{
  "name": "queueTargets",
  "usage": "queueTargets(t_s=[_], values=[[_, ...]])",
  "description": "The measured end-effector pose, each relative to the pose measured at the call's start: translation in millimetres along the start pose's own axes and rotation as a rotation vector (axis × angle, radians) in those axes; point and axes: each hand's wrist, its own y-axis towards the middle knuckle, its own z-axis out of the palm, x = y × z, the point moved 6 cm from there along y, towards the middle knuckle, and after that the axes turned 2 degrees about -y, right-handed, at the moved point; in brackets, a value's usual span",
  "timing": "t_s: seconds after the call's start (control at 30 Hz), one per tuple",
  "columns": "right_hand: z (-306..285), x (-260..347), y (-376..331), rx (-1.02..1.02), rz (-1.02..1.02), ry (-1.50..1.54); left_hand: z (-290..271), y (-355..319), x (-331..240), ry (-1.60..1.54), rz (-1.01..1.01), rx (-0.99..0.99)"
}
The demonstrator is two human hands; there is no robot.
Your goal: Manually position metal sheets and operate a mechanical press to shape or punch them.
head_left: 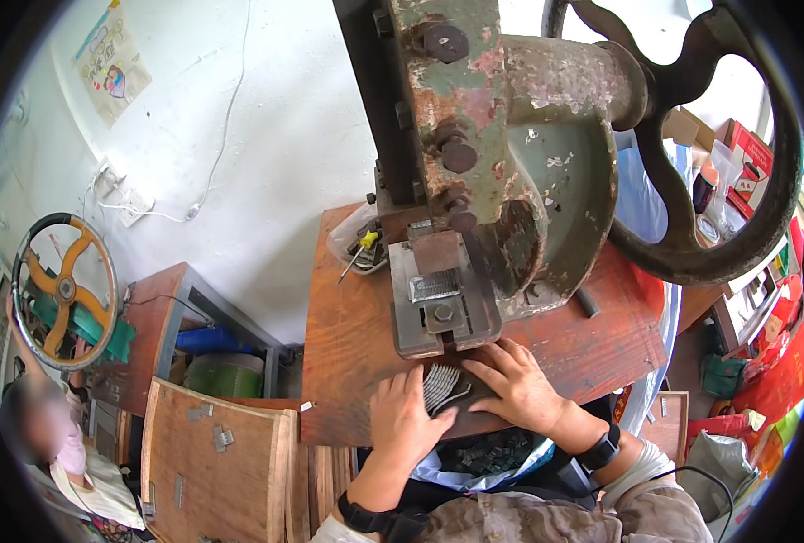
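A small row of thin silvery metal pieces (441,387) lies on the reddish-brown wooden tabletop (352,398), just in front of the press's base. Along its left side rests my left hand (406,418), fingers stretched forward and thumb apart, close against the pieces. On the other side my right hand (521,391) is open, fingers spread over the tabletop and thumb pointing at the row. Above stands a worn green hand press (565,172) with a metal die block (443,312) bolted at its base; a ribbed metal piece (435,286) sits on the block.
A bag of dark metal parts (483,455) is at my lap. Behind the die block, a clear tub (358,237) holds a yellow-handled screwdriver (366,241). The press's large handwheel (687,181) rises at right. Another person (71,443) is at far left, beside another wheel (65,288).
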Motion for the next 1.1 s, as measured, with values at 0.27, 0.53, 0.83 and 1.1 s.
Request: queueTargets(t_s=[0.27, 0.53, 0.83, 1.1], values=[[-8, -18, -10, -0.143, 0.039, 0.142, 6, -7, 16, -0.304, -0.141, -0.126], [-12, -15, -16, -0.149, 0.021, 0.150, 8, -65, 32, -2.228, -0.635, 0.018], [-7, -16, -11, -0.174, -0.013, 0.190, 100, -137, 43, -1.465, -0.857, 0.471], [-2, -14, -18, -0.104, 0.031, 0.147, 24, -151, 21, -0.469, -0.136, 0.317]])
